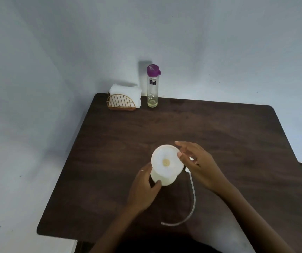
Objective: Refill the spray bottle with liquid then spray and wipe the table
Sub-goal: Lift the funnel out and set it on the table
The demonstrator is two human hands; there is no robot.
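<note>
A white spray bottle (162, 178) stands on the dark wooden table (219, 134) with its spray head off. My left hand (142, 189) is wrapped around its body. A white funnel (165, 162) sits in its neck, and yellowish liquid shows at the funnel's centre hole. My right hand (197, 165) pinches the funnel's right rim between thumb and forefinger. The spray head (188, 169) lies on the table, mostly hidden under my right hand, with its clear dip tube (193, 201) curving toward me. A clear refill bottle (153, 86) with a purple cap stands at the back, nearly empty.
A gold wire holder with white napkins (123, 97) stands at the table's back left corner, beside the refill bottle. Pale walls close in behind and to the left. The table's near edge runs along the bottom left.
</note>
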